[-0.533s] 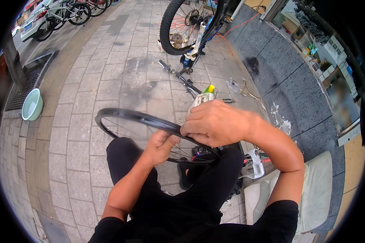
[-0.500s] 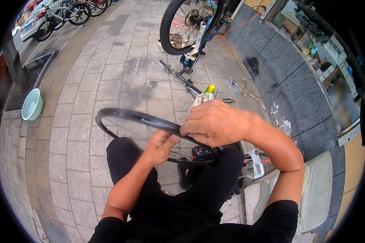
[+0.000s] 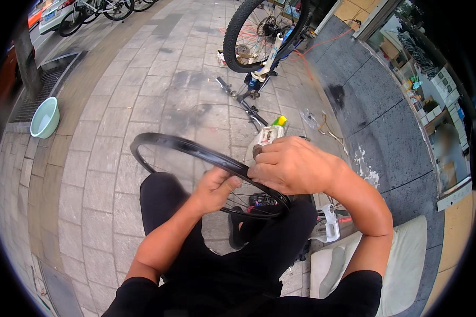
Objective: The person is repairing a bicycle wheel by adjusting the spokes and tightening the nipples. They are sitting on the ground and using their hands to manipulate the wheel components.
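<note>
A bare black bicycle wheel [image 3: 182, 146], with no tyre on its rim, rests tilted across my knees. My left hand [image 3: 218, 190] is closed on the near side of the rim, its thumb lying along it. At the right part of the same rim, my right hand [image 3: 293, 165] is curled with fingers bent and pressed against it. Beside those fingers shows a small dark bit that I cannot make out. Thin spokes run below the rim, partly hidden by my hands and legs.
Ahead, a bicycle [image 3: 269, 58] stands upside down. A whitish container [image 3: 269, 134] sits just beyond my right hand. At left is a pale green basin [image 3: 45, 118]; at right, a pale cushion [image 3: 402, 264] lies by the grey wall [image 3: 375, 100]. Parked bicycles [image 3: 98, 10] stand far left.
Both hands and the wheel sit slightly further right in view, as the view itself has shifted a little. Both hands stay at the rim.
</note>
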